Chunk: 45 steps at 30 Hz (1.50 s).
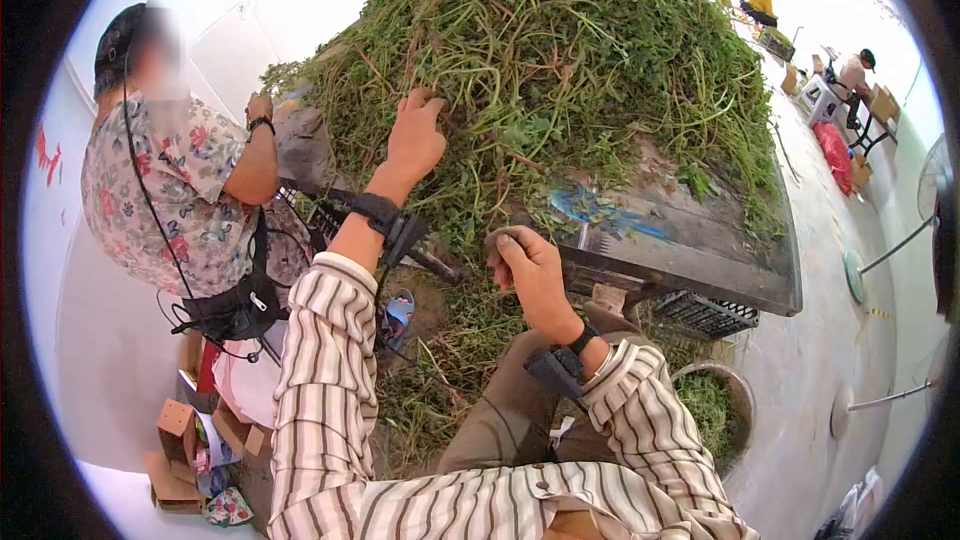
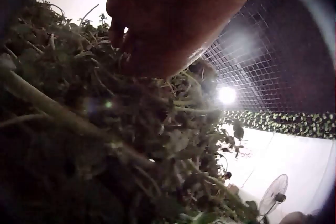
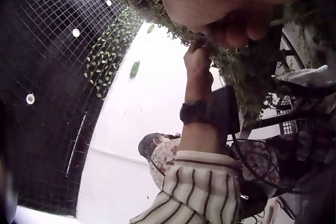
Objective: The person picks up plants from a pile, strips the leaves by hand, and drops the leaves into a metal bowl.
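Note:
A big heap of leafy green stems (image 1: 560, 50) covers most of the dark table. My left hand (image 1: 415, 135) reaches into its near left side, fingertips among the stems. Leaves partly cover those fingers in the left wrist view, where the hand (image 2: 163, 24) comes down from above; I cannot tell whether they pinch a stem. Lower and to the right, my right hand (image 1: 533, 275) hovers by the table's near edge. Its fingers are curled with the thumb against the index finger, and nothing shows in them. The right wrist view has these curled fingers (image 3: 241, 32) close before the greens.
Bare tabletop (image 1: 690, 240) shows at the front right. Black crates (image 1: 705, 315) sit beneath it. Fallen stems (image 1: 440, 380) litter the floor by my legs, and a round tub (image 1: 740, 405) holds more greens. Another person (image 1: 190, 180) works at the left. Fans (image 1: 935, 180) stand at the right.

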Tool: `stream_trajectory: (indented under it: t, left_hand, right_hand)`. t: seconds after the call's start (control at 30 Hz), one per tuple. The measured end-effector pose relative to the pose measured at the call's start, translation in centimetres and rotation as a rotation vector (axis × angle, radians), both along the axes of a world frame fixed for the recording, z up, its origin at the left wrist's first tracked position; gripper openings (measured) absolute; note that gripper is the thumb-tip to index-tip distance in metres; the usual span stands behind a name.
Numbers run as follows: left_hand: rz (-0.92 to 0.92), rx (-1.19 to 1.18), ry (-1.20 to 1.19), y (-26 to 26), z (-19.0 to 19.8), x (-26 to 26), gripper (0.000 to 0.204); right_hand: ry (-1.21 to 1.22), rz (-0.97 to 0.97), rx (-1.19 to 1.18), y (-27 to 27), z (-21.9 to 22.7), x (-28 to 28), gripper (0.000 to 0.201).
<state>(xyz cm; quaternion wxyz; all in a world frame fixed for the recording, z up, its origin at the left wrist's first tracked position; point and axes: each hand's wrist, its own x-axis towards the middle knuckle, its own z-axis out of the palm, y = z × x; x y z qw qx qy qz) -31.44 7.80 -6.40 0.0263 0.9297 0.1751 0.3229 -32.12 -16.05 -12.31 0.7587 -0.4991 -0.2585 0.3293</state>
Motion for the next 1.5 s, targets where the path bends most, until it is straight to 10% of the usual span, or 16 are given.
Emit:
stream_trajectory:
  t: [0.33,0.53,0.7,1.5]
  left_hand:
    - [-0.126,0.030,-0.097,-1.1,4.3,-1.7,0.024]
    - [-0.229,-0.603,-0.342,-3.3,10.9,-2.1,0.026]
    - [-0.370,-0.669,-0.456,-5.4,13.7,-2.8,0.031]
    - [-0.375,-0.026,0.101,-12.0,3.2,0.5,0.017]
  right_hand:
    - [-0.017,-0.004,0.012,0.1,-0.9,0.9,0.018]
    - [-0.043,-0.017,-0.006,0.3,-0.6,0.8,0.019]
    - [-0.070,-0.009,0.002,0.5,-0.6,0.9,0.018]
    - [0.245,-0.067,0.325,-0.2,1.6,5.9,0.032]
